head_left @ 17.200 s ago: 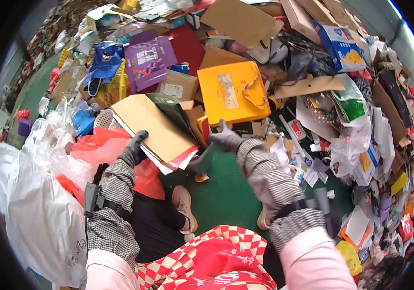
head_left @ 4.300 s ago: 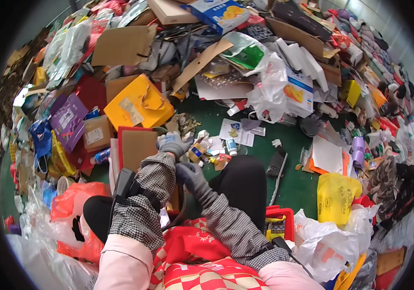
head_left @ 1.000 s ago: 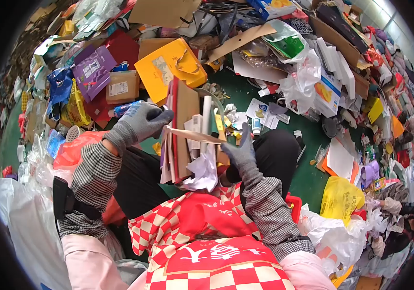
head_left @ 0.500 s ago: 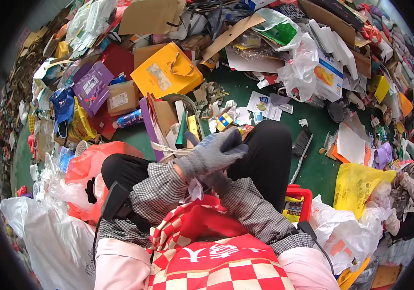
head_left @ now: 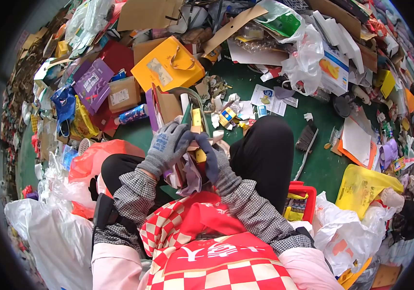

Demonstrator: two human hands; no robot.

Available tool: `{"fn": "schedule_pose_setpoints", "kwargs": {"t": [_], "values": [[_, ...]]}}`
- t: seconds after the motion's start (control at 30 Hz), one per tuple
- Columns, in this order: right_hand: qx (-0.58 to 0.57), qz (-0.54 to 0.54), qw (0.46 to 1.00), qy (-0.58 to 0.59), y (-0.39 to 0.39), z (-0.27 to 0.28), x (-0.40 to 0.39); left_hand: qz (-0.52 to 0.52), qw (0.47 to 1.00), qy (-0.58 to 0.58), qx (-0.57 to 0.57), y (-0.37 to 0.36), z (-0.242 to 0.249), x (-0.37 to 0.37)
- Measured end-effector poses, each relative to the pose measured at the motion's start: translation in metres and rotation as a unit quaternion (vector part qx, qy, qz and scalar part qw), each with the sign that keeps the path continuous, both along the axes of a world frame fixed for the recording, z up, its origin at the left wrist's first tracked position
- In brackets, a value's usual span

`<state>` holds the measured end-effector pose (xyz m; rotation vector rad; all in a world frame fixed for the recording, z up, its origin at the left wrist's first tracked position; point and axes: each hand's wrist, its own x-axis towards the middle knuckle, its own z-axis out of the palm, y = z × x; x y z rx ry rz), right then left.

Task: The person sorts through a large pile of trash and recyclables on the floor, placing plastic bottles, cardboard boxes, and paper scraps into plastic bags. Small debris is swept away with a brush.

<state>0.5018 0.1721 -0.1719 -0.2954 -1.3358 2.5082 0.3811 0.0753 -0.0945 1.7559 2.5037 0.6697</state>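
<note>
Between my knees stands a bundle of cardboard and paper pieces (head_left: 170, 106), with purple, brown, green and yellow parts showing. Crumpled mauve paper (head_left: 191, 175) sticks out at its near end. My left hand (head_left: 167, 147), in a grey glove with blue print, lies over the bundle's left side with its fingers curled inward. From the right, my right hand (head_left: 212, 159), gloved in grey, reaches in with bent fingers. The fingertips of both hands meet above the bundle. Whatever they pinch is hidden.
Ahead lie a yellow box (head_left: 168, 65), a purple box (head_left: 93, 86) and a brown carton (head_left: 123, 95). A brush (head_left: 306, 137) rests on the green floor right of my knee. Near my right side are a red basket (head_left: 309, 202) and a yellow bag (head_left: 364, 186). Mixed waste surrounds me.
My hands were crossed, the left over the right. Now they have separated to opposite sides, with fingertips meeting over the bundle. More of the bundle's near end shows.
</note>
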Motion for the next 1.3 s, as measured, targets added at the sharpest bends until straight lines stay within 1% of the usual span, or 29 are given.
{"fn": "schedule_pose_setpoints", "kwargs": {"t": [0.03, 0.07, 0.1, 0.13, 0.17, 0.27, 0.3, 0.33, 0.37, 0.4, 0.43, 0.47, 0.53, 0.63, 0.73, 0.8, 0.87, 0.9, 0.93, 1.0, 1.03, 1.07, 1.13, 1.17, 1.23, 1.27, 1.3], "values": [[-0.075, 0.032, 0.997, 0.005, 0.004, 0.012, 0.003, -0.012, 0.999, 0.023, -0.035, -0.007, -0.004, -0.008], [-0.049, 0.006, 0.999, 0.01, 0.003, 0.013, 0.005, -0.025, 0.996, 0.047, -0.069, -0.011, -0.008, -0.013], [-0.024, -0.02, 0.999, 0.013, 0.002, 0.012, 0.008, -0.029, 0.997, 0.054, -0.043, -0.012, -0.013, -0.014], [0.003, -0.044, 0.999, 0.015, 0.001, 0.012, 0.01, -0.037, 0.996, 0.056, -0.056, -0.012, -0.014, -0.014], [0.086, -0.061, 0.993, -0.06, 0.008, 0.011, 0.014, -0.043, 0.995, 0.059, -0.068, -0.011, -0.015, -0.016], [-0.058, -0.154, 0.985, 0.044, 0.01, -0.019, 0.012, -0.05, 0.993, 0.056, -0.09, -0.007, -0.012, -0.015], [-0.148, -0.143, 0.978, -0.032, 0.015, -0.027, 0.02, -0.051, 0.993, 0.052, -0.094, -0.005, -0.012, -0.012], [-0.022, -0.159, 0.987, -0.019, 0.017, -0.024, 0.023, -0.049, 0.993, 0.058, -0.087, -0.004, -0.014, -0.012], [0.105, -0.173, 0.979, -0.007, 0.019, -0.013, 0.025, -0.05, 0.994, 0.064, -0.079, -0.004, -0.017, -0.011], [0.154, -0.149, 0.977, -0.017, 0.024, 0.0, 0.033, -0.05, 0.994, 0.07, -0.071, -0.002, -0.019, -0.011], [0.204, -0.127, 0.97, -0.025, 0.029, 0.024, 0.04, -0.053, 0.992, 0.069, -0.086, -0.004, -0.016, -0.011], [0.056, -0.103, 0.992, -0.051, 0.025, 0.043, 0.043, -0.053, 0.991, 0.074, -0.093, -0.004, -0.016, -0.01], [0.033, -0.071, 0.995, -0.053, 0.02, 0.057, 0.053, -0.054, 0.989, 0.086, -0.107, -0.003, -0.016, -0.011], [0.052, -0.09, 0.986, 0.129, 0.015, 0.055, 0.063, -0.014, 0.988, 0.052, -0.147, -0.003, -0.018, -0.011], [-0.023, -0.085, 0.995, 0.056, 0.012, 0.048, 0.066, 0.011, 0.985, 0.035, -0.169, -0.006, -0.016, -0.011], [-0.004, -0.093, 0.994, 0.065, 0.018, 0.035, 0.06, 0.017, 0.984, 0.026, -0.175, -0.006, -0.012, -0.009], [-0.004, -0.099, 0.991, 0.088, 0.021, 0.039, 0.047, 0.019, 0.984, 0.016, -0.177, -0.008, -0.007, -0.006], [-0.006, -0.1, 0.995, 0.007, 0.02, 0.044, 0.039, 0.018, 0.986, 0.027, -0.166, -0.01, -0.01, -0.006], [0.056, -0.079, 0.994, -0.043, 0.023, 0.046, 0.029, 0.017, 0.987, 0.038, -0.154, -0.013, -0.015, -0.006], [0.181, -0.033, 0.973, -0.14, 0.029, 0.05, 0.008, 0.022, 0.988, 0.053, -0.142, -0.017, -0.02, -0.007], [0.188, -0.052, 0.971, -0.138, 0.026, 0.044, -0.006, 0.028, 0.988, 0.057, -0.143, -0.018, -0.021, -0.005], [0.282, -0.044, 0.952, -0.111, 0.029, 0.035, -0.017, 0.033, 0.987, 0.06, -0.144, -0.019, -0.022, -0.003], [0.461, -0.025, 0.886, -0.054, 0.038, 0.025, -0.039, 0.037, 0.993, 0.069, -0.09, -0.025, -0.025, -0.001], [0.462, 0.068, 0.876, -0.12, 0.044, 0.035, -0.043, 0.041, 0.994, 0.069, -0.073, -0.027, -0.027, -0.001], [0.496, 0.076, 0.845, -0.185, 0.04, 0.001, -0.051, 0.049, 0.996, 0.063, -0.048, -0.035, -0.032, 0.001], [0.511, 0.076, 0.829, -0.217, 0.035, -0.003, -0.055, 0.049, 0.996, 0.06, -0.041, -0.038, -0.033, 0.001], [0.551, 0.094, 0.793, -0.243, 0.032, -0.006, -0.06, 0.051, 0.996, 0.062, -0.028, -0.038, -0.033, -0.003]]}}
